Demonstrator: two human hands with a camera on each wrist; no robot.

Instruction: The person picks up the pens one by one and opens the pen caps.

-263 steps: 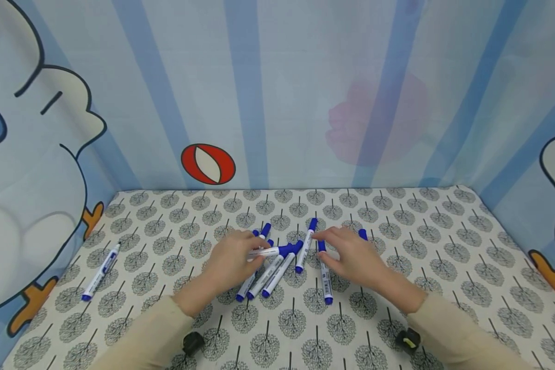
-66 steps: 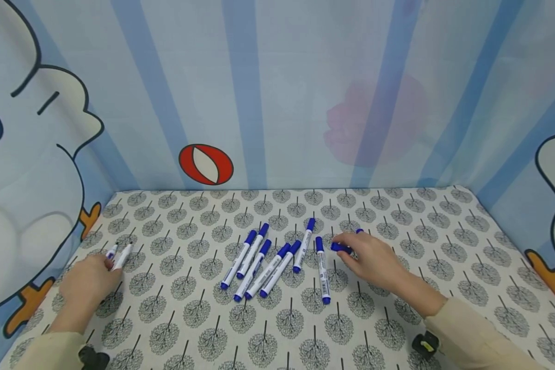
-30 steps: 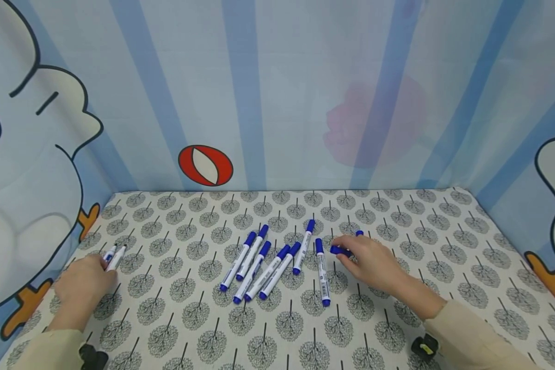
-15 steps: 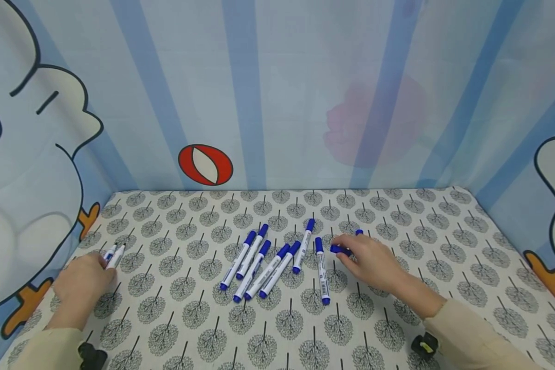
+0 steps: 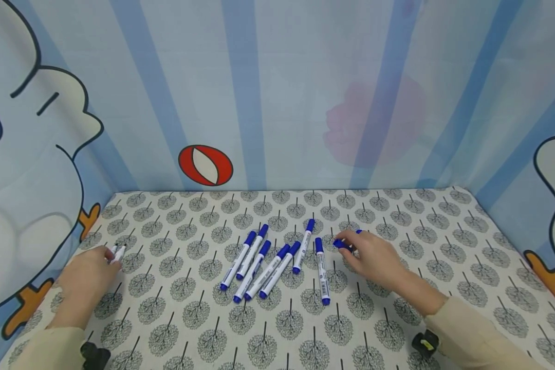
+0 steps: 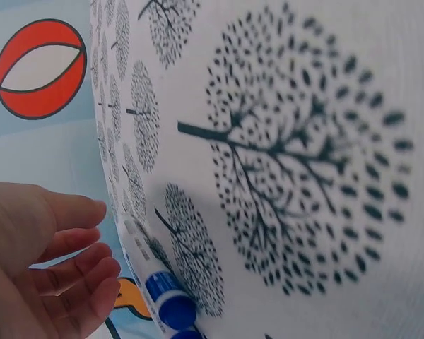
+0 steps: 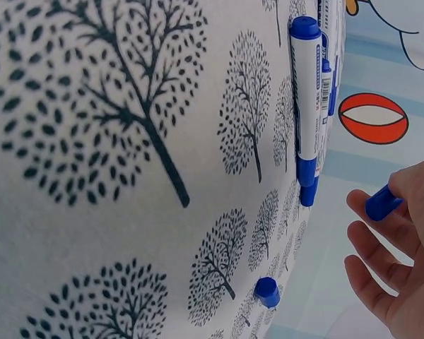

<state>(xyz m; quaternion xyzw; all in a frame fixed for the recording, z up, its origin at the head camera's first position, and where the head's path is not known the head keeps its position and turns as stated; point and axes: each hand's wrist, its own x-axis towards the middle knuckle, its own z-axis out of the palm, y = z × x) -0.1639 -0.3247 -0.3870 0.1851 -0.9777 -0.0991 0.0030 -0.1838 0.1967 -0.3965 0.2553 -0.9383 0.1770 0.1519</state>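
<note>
At the left, my left hand [image 5: 87,272] is just above two uncapped whiteboard markers [image 5: 118,253] lying side by side on the cloth. In the left wrist view its fingers are loosely bent with nothing between them, and the blue-ended marker [image 6: 162,286] lies apart from the fingertips. On the right, my right hand [image 5: 372,257] pinches a blue marker cap [image 7: 383,204] between thumb and index finger, above the cloth. A second blue cap [image 7: 267,292] stands on the cloth near that hand, mostly hidden behind it in the head view.
Several capped blue markers [image 5: 273,271] lie in a loose slanted row mid-table. One marker [image 5: 322,272] lies closest to the right hand. The tree-patterned cloth [image 5: 287,324] covers the table, with a printed curtain [image 5: 296,92] standing behind it.
My left hand has gone from the middle pile to the far left, where a second uncapped marker now lies, and has let it go. My right hand has gained a cap and lifted slightly.
</note>
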